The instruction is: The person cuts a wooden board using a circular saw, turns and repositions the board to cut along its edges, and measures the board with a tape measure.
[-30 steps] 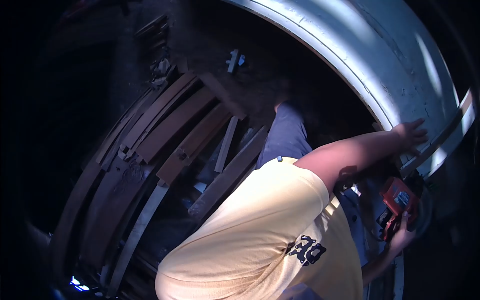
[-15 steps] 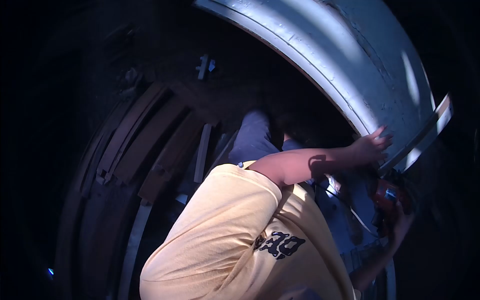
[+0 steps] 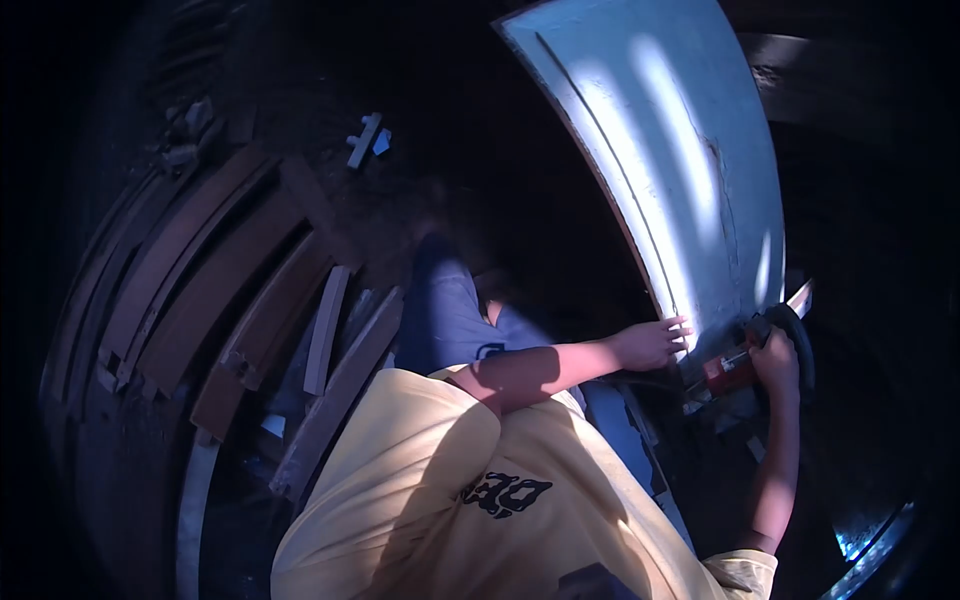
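Note:
A long pale panel (image 3: 640,150) slants down from the top of the view, with bright streaks of light across it. My left hand (image 3: 655,343) lies at its lower left corner, fingers stretched out over the edge, holding nothing. At the panel's lower end my right hand (image 3: 775,357) is wrapped round the handle of a red power tool (image 3: 730,370). Shadow hides most of the tool's underside. Just beyond it, a thin strip of wood (image 3: 799,299) sticks out past the panel's right edge.
Several long wooden boards (image 3: 225,285) lie side by side on the dark floor at left. A small light wood piece (image 3: 364,141) lies beyond my legs, near a small blue scrap (image 3: 382,143). A bluish board (image 3: 618,425) lies below my left hand.
My right hand has brought the red tool up to the panel's lower end. My left hand has come down onto the panel's corner. The whole view has shifted and turned.

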A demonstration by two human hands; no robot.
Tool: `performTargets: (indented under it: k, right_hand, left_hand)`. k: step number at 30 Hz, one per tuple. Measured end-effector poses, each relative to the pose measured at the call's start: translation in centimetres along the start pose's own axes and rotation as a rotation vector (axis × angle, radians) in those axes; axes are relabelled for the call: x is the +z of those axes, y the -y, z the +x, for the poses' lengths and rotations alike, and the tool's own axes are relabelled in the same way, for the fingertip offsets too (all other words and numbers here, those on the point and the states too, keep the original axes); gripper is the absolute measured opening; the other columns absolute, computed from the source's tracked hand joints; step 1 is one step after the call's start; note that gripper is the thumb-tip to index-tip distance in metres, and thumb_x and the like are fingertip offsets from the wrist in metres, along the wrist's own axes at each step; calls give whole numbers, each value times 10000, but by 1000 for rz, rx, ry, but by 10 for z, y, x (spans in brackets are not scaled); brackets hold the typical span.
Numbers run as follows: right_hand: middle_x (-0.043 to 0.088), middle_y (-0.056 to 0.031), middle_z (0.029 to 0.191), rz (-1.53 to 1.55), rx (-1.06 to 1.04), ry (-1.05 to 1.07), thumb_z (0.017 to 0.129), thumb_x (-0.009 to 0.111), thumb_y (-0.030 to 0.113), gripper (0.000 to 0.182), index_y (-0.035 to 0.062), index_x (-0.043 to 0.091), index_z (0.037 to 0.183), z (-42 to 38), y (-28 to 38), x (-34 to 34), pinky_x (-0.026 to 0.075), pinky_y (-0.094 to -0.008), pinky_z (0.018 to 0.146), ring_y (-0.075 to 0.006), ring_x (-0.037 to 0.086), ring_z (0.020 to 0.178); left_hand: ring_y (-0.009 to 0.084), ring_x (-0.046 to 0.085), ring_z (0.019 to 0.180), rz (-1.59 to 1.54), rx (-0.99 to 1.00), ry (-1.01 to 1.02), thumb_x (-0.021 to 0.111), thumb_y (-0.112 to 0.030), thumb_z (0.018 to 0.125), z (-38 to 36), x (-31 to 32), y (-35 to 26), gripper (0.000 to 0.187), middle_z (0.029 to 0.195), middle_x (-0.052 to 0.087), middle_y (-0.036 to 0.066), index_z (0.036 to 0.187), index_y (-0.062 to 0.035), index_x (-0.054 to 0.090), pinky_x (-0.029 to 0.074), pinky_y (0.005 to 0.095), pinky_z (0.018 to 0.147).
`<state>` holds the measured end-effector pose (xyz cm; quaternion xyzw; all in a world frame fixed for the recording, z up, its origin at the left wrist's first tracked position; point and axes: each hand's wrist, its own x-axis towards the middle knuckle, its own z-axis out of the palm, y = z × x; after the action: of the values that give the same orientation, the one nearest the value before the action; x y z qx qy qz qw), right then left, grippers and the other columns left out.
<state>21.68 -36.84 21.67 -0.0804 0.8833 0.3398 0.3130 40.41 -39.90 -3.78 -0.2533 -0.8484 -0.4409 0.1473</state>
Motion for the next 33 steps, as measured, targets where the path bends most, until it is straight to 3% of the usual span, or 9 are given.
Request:
performTargets:
  k: [2, 4, 6, 8, 12, 17, 24, 28, 33]
  right_hand:
    - [685, -302, 1211, -100, -33, 25, 894, 676, 146, 358, -21, 624, 1206, 43, 33, 0, 516, -570, 1025, -500, 642, 1179]
    - [686, -297, 1223, -267, -12, 76, 878, 611, 60, 329, -28, 635, 1194, 57, 76, -12, 517, -570, 1032, -494, 653, 1174]
    - [702, -286, 1209, -313, 52, 93, 887, 615, 63, 319, -31, 653, 1189, 62, 104, -19, 527, -561, 1028, -479, 663, 1170]
    - [710, -289, 1202, -299, 107, 69, 889, 621, 75, 333, -40, 659, 1200, 72, 118, -17, 535, -542, 1026, -462, 675, 1162]
    - [703, -304, 1214, -375, 215, 109, 881, 606, 52, 344, -40, 664, 1207, 87, 161, -15, 527, -547, 1033, -471, 662, 1181]
    - [730, -274, 1154, -440, 249, 109, 859, 749, 130, 387, -16, 683, 1212, 102, 170, -4, 544, -549, 979, -462, 688, 1114]
    - [711, -278, 1210, -517, 117, -11, 829, 815, 140, 535, -44, 651, 1304, 117, 87, 24, 526, -524, 1017, -462, 663, 1162]
    - [712, -277, 1207, -552, 202, 70, 838, 808, 148, 515, -45, 657, 1291, 117, 118, 13, 530, -526, 1007, -462, 666, 1156]
    - [714, -276, 1202, -552, 257, 109, 849, 800, 158, 490, -46, 665, 1273, 117, 137, 2, 534, -528, 995, -462, 670, 1147]
  left_hand:
    - [307, 450, 1468, -154, 38, -136, 667, -255, 902, -44, -55, 27, 310, 1392, 627, 66, 1176, -120, 720, 262, 473, 1310]
    - [311, 600, 1236, -303, -155, -381, 752, -199, 808, -110, -113, 70, 264, 1135, 672, 99, 1048, -98, 706, 459, 475, 1121]
    - [296, 621, 1096, -197, -668, -523, 732, -199, 866, -193, -159, 115, 151, 1045, 651, 87, 973, -96, 704, 495, 453, 953]
    - [354, 598, 1028, -86, -1266, -635, 730, -217, 898, -273, -186, 188, 220, 1061, 632, 135, 1052, -72, 669, 495, 480, 891]
    - [394, 564, 1185, 301, -1877, -433, 826, -216, 828, -469, -161, 332, 546, 1252, 573, 185, 1285, -57, 572, 489, 495, 1025]
    - [345, 565, 1207, 564, -1940, -142, 837, -272, 790, -580, -124, 439, 896, 1320, 548, 182, 1564, -74, 432, 492, 446, 1017]
    - [324, 610, 1148, 634, -1926, -66, 841, -274, 755, -636, -89, 529, 657, 1191, 640, 153, 1321, -35, 608, 514, 428, 996]
    - [328, 639, 1088, 568, -1845, -171, 819, -242, 782, -644, -90, 519, 467, 1105, 682, 137, 1179, -47, 668, 531, 446, 973]
    - [349, 581, 1164, 522, -1982, -142, 786, -246, 825, -624, -98, 527, 491, 1200, 630, 162, 1276, -116, 643, 490, 454, 995]
